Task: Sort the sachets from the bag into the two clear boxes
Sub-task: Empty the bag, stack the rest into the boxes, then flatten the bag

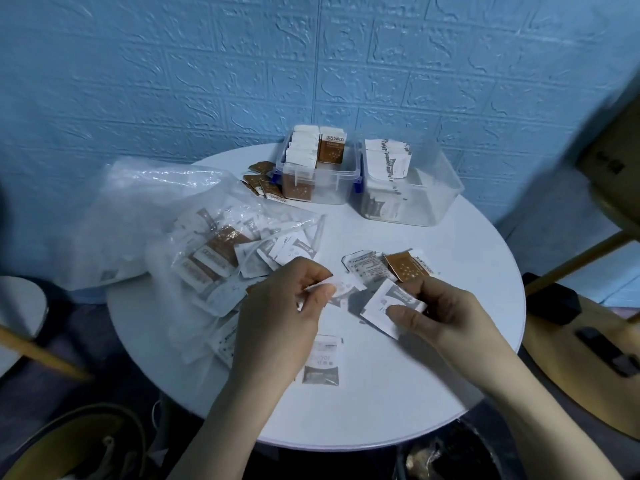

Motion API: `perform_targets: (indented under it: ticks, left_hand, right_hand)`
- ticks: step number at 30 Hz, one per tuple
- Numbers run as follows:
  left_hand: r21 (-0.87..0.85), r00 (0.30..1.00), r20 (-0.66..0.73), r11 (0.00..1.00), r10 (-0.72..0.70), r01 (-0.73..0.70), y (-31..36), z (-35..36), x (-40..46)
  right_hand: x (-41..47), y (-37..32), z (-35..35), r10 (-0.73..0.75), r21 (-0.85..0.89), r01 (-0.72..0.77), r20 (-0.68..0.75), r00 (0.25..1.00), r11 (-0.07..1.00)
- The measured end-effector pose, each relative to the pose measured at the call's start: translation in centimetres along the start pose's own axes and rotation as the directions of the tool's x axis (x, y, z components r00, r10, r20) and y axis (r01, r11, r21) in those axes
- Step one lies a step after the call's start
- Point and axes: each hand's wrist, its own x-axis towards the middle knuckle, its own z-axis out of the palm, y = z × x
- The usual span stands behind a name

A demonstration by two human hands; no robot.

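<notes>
The left hand [284,303] has its fingers curled, pinching a white sachet [341,284] between thumb and fingertips just above the table [433,375]. The right hand [440,311] grips another white sachet with grey print [384,304], thumb pressed on its face and fingers curled behind it. Just beyond the right hand lie a brown sachet with white stars [408,266] and, touching it on the left, a pale sachet covered in small text [365,266]. Below the left hand, near the table's front, a grey-and-white sachet [322,362] lies flat. To the left of the left hand, the clear plastic bag [166,209] sprawls open on the table, with a heap of mixed brown and white sachets [228,258] spilling from its mouth. At the far edge stand the two clear boxes side by side: the left box [317,174] holds upright rows of brown-faced sachets, and the right box [415,192] holds white ones with dark print. A few loose brown sachets [259,183] lie against the left box's left side. Behind everything is a blue brick-textured wall [207,64].
</notes>
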Motion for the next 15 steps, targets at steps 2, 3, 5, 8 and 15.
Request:
perform_targets:
  ticks: [2,3,5,8,15]
  left_hand:
    - [-0.046,1.000,-0.014,0.999,0.000,0.000,0.2,-0.2,0.1]
    - [-0.065,1.000,-0.013,0.998,0.001,-0.002,0.3,-0.3,-0.1]
    - [-0.059,1.000,0.001,0.998,0.026,-0.026,0.2,-0.4,-0.5]
    - [0.004,0.995,0.002,0.995,0.097,-0.097,0.0,-0.6,-1.5]
    - [-0.030,0.979,0.067,0.981,0.193,-0.192,-0.4,-1.4,-2.1]
  right_hand:
    - [-0.1,-0.2,0.0,-0.005,0.060,0.006,-0.013,1.000,0.998]
    - [-0.2,-0.3,-0.1,-0.008,0.085,0.011,-0.025,1.000,0.996]
    - [-0.5,-0.5,0.0,-0.018,0.133,0.021,-0.024,1.000,0.991]
    - [-0.8,-0.6,0.4,-0.046,0.132,0.042,0.025,0.999,0.990]
    - [-1.6,-1.7,2.7,-0.054,0.223,0.037,0.069,0.996,0.974]
